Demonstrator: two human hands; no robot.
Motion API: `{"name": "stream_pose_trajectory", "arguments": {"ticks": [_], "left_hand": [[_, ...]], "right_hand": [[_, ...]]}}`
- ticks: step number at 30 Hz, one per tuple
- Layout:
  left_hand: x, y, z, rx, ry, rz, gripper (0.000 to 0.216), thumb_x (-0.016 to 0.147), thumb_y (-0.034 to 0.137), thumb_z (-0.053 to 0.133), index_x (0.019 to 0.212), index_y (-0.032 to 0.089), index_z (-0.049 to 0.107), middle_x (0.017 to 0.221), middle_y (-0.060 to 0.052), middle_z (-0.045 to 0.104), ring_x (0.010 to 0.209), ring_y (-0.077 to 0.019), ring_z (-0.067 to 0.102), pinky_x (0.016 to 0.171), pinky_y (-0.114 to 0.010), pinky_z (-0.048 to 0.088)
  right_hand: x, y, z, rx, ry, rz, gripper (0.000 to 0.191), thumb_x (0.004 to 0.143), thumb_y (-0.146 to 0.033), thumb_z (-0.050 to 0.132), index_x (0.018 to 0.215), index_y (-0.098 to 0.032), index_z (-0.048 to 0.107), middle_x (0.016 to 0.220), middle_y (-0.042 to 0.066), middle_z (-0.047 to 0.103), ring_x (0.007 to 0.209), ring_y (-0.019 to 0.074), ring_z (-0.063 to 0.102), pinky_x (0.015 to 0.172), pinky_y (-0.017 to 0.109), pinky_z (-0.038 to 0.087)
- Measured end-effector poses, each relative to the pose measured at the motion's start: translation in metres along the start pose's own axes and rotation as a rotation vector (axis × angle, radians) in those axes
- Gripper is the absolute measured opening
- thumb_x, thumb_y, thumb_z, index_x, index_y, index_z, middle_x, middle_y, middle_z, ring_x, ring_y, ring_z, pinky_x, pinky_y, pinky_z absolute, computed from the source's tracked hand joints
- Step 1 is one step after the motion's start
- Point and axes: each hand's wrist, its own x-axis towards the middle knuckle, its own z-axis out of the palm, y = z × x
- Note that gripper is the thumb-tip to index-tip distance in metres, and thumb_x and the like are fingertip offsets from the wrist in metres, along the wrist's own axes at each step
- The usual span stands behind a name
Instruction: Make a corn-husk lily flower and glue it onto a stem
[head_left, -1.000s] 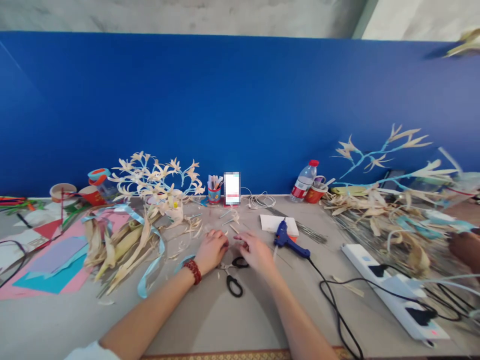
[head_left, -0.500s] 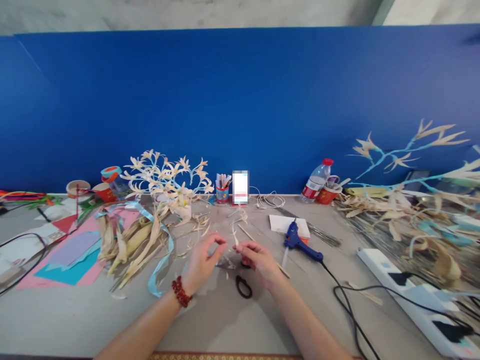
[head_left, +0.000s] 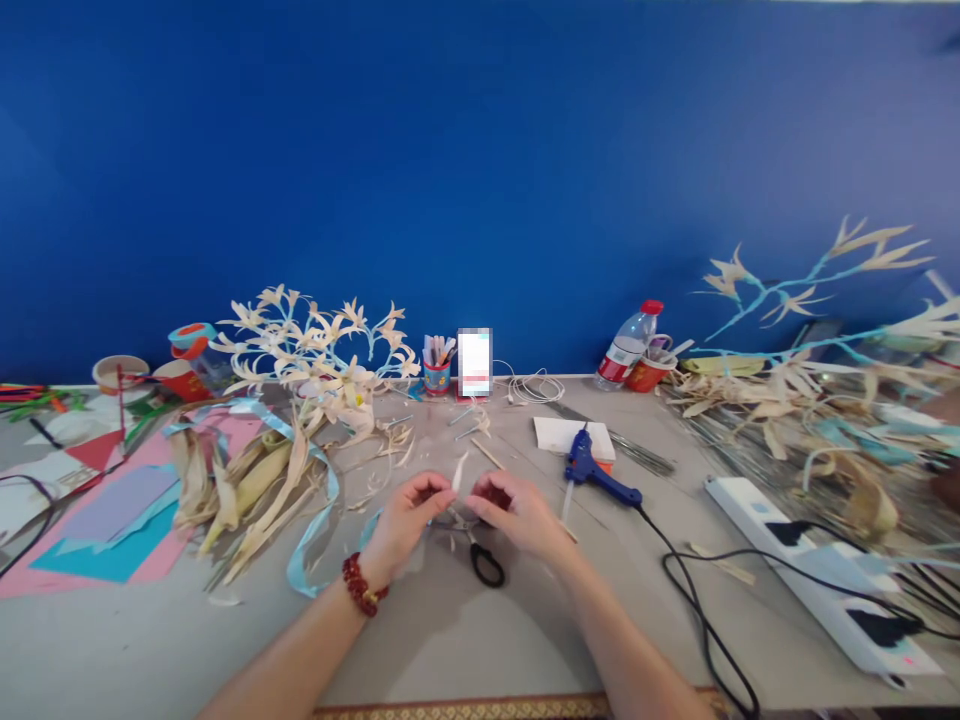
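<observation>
A small pale corn-husk petal (head_left: 460,472) stands upright, pinched between the thumb and forefinger of my left hand (head_left: 409,520). My right hand (head_left: 517,512) is beside it, a small space away, with its fingers curled and the thumb close to them. Whether anything lies in that grip is hidden. Scissors (head_left: 487,566) with black handles lie on the table under and between both hands, their blades partly covered. Behind the hands are small husk pieces with light-blue stems (head_left: 480,422). A thin stick (head_left: 487,453) lies close to my right fingers.
To the right are a blue glue gun (head_left: 600,472), a white power strip (head_left: 795,570) and a heap of husks (head_left: 780,400). Husk flowers (head_left: 322,340), dry husks (head_left: 247,490) and coloured paper (head_left: 112,520) occupy the left. A phone (head_left: 474,362) stands at the back.
The pale petal has passed from my right fingers to my left ones. My right hand has drawn slightly back from it, and the view has tilted down.
</observation>
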Motion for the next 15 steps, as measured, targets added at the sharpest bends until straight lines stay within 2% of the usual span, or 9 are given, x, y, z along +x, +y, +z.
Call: {"name": "stream_pose_trajectory", "arguments": {"ticks": [2, 5, 10, 15], "left_hand": [[0.002, 0.001, -0.005, -0.076, 0.077, 0.021, 0.014, 0.073, 0.029, 0.071, 0.079, 0.017, 0.064, 0.072, 0.001, 0.059, 0.068, -0.0109, 0.055, 0.070, -0.024, 0.044], [0.005, 0.003, -0.014, -0.165, 0.136, 0.037, 0.016, 0.072, 0.028, 0.071, 0.080, 0.018, 0.062, 0.072, 0.002, 0.059, 0.067, -0.0099, 0.056, 0.069, -0.023, 0.044], [0.009, 0.005, -0.021, -0.155, 0.186, 0.037, 0.016, 0.072, 0.028, 0.070, 0.076, 0.018, 0.059, 0.074, 0.002, 0.059, 0.067, -0.0091, 0.055, 0.069, -0.022, 0.045], [0.009, 0.000, -0.022, -0.102, 0.203, 0.066, 0.015, 0.074, 0.030, 0.067, 0.076, 0.018, 0.059, 0.073, 0.001, 0.061, 0.067, -0.0112, 0.056, 0.070, -0.024, 0.046]], "right_hand": [[-0.005, -0.002, -0.013, -0.369, -0.102, -0.012, 0.031, 0.072, -0.050, 0.068, 0.077, -0.020, 0.062, 0.073, 0.001, 0.062, 0.065, 0.0152, 0.053, 0.057, 0.024, 0.031], [-0.010, -0.002, -0.020, -0.672, -0.201, -0.023, 0.041, 0.059, -0.046, 0.078, 0.086, -0.021, 0.061, 0.087, 0.003, 0.065, 0.078, 0.0206, 0.058, 0.060, 0.025, 0.031], [-0.014, -0.002, -0.015, -0.824, -0.258, 0.025, 0.032, 0.064, -0.034, 0.072, 0.090, -0.022, 0.060, 0.089, 0.004, 0.066, 0.081, 0.0224, 0.061, 0.058, 0.026, 0.028], [-0.013, -0.003, -0.014, -0.871, -0.265, 0.005, 0.014, 0.065, -0.020, 0.063, 0.079, -0.021, 0.061, 0.081, 0.004, 0.067, 0.075, 0.0204, 0.062, 0.054, 0.027, 0.024]]}}
